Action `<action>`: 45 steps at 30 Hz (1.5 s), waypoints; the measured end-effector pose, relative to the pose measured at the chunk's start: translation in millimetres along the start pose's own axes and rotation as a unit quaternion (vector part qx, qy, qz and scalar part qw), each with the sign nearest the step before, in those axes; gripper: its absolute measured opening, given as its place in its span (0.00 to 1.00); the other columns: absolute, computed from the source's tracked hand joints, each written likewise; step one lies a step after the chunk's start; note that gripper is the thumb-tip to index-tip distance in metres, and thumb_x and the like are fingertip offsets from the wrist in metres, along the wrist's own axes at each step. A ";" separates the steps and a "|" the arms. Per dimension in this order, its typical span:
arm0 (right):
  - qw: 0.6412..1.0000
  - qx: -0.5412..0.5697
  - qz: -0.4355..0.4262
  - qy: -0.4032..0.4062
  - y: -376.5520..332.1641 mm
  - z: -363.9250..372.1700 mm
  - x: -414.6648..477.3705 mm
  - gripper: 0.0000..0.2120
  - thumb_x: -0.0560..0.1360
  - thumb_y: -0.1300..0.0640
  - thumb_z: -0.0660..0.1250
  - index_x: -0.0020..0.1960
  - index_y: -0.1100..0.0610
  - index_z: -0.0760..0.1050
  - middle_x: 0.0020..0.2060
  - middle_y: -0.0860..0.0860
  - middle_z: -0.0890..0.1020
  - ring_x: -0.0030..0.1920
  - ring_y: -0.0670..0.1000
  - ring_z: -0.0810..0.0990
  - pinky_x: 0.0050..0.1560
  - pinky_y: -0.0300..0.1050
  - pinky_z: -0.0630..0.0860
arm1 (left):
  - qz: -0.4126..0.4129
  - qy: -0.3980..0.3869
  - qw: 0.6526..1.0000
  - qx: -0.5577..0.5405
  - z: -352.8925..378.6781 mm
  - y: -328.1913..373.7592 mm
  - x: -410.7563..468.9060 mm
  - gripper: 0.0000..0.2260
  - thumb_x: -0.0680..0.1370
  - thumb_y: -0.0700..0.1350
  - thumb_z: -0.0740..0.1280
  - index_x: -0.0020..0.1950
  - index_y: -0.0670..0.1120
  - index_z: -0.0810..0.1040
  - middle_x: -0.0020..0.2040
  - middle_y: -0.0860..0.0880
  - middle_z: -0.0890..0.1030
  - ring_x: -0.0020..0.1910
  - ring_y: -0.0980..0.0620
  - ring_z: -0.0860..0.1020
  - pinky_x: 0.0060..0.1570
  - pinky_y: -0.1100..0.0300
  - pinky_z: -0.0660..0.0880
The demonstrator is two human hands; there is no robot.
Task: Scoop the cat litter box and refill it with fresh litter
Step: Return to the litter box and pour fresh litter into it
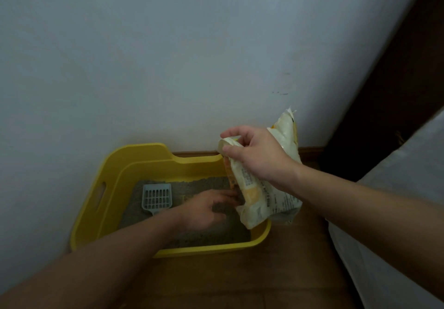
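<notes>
Pale bluish-white wall (168,56) fills the background, and the yellow litter box (96,203) sits at its foot on a brown wooden floor (240,280). A wooden baseboard (192,153) shows just behind the box's lowered back rim. The box's left wall has 1 slot handle cut through it.

Grey litter (204,236) covers the bottom of the box. 1 blue-grey slotted scoop (157,197) lies on the litter in the box's back left part, with its handle pointing toward the front.

Both bare forearms reach in from the front of the box. The right hand (254,155) is above the box's back right corner, its fingers and thumb curled round a crumpled white-and-yellow litter bag (264,198) with small print on it. 1 ragged end of the bag sticks up behind the hand, against the wall. The rest hangs down tilted over the box's right side, and its lowest end is at the front right rim.

The left hand (206,207) is over the litter in the middle of the box, slightly blurred. It is open and grips nothing: its fingers are stretched toward the hanging part of the bag and its thumb is spread apart from them. I cannot tell whether the fingertips touch the bag.

To the right of the box, well apart from it, lies white fabric (396,212). A dark brown panel (384,92) stands behind the fabric.
</notes>
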State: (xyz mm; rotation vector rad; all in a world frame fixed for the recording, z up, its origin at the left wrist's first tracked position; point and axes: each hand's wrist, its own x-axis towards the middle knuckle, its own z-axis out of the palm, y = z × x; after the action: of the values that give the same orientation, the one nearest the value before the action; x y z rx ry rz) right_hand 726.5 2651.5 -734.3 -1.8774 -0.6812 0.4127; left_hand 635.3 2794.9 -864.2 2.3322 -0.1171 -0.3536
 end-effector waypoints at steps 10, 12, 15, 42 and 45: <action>1.000 0.010 0.003 0.006 9.2 3.7 6.9 0.09 0.74 0.56 0.72 0.51 0.45 0.80 0.44 0.63 0.83 0.44 0.64 0.83 0.46 0.61 0.80 | -0.018 0.018 0.997 -0.067 8.0 -5.2 8.3 0.16 0.76 0.51 0.71 0.63 0.50 0.80 0.70 0.57 0.73 0.68 0.61 0.70 0.69 0.58 0.68; 1.000 0.013 0.005 0.007 11.2 5.0 8.5 0.08 0.74 0.56 0.72 0.49 0.44 0.79 0.44 0.63 0.83 0.44 0.64 0.83 0.45 0.62 0.80 | -0.032 0.017 0.997 -0.075 9.4 -6.4 9.2 0.17 0.75 0.53 0.71 0.62 0.51 0.80 0.70 0.57 0.73 0.69 0.60 0.70 0.71 0.51 0.67; 1.000 0.012 0.004 0.009 13.5 6.2 10.8 0.08 0.73 0.55 0.72 0.49 0.43 0.79 0.44 0.63 0.83 0.43 0.64 0.83 0.45 0.62 0.81 | -0.039 0.020 0.995 -0.084 11.1 -5.6 9.8 0.17 0.75 0.53 0.72 0.62 0.52 0.80 0.70 0.59 0.73 0.69 0.60 0.70 0.71 0.49 0.67; 1.000 0.021 0.004 0.023 25.8 15.4 25.8 0.09 0.73 0.58 0.73 0.51 0.48 0.81 0.34 0.51 0.76 0.34 0.50 0.77 0.40 0.49 0.78 | -0.067 0.053 0.986 -0.145 18.8 0.5 13.5 0.17 0.73 0.49 0.75 0.61 0.50 0.82 0.61 0.61 0.79 0.60 0.63 0.76 0.64 0.59 0.71; 0.999 0.020 0.008 0.024 25.1 15.8 25.4 0.09 0.73 0.57 0.73 0.52 0.48 0.81 0.34 0.51 0.75 0.34 0.50 0.76 0.40 0.50 0.78 | -0.067 0.044 0.987 -0.142 19.3 -2.6 14.7 0.18 0.73 0.50 0.75 0.62 0.51 0.81 0.63 0.60 0.79 0.62 0.62 0.75 0.67 0.52 0.71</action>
State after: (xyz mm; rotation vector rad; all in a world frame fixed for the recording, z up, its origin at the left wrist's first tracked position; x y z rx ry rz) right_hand 744.0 2671.7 -762.8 -1.8497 -0.6230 0.3883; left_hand 643.8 2780.8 -882.2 2.0731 0.1273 -0.3112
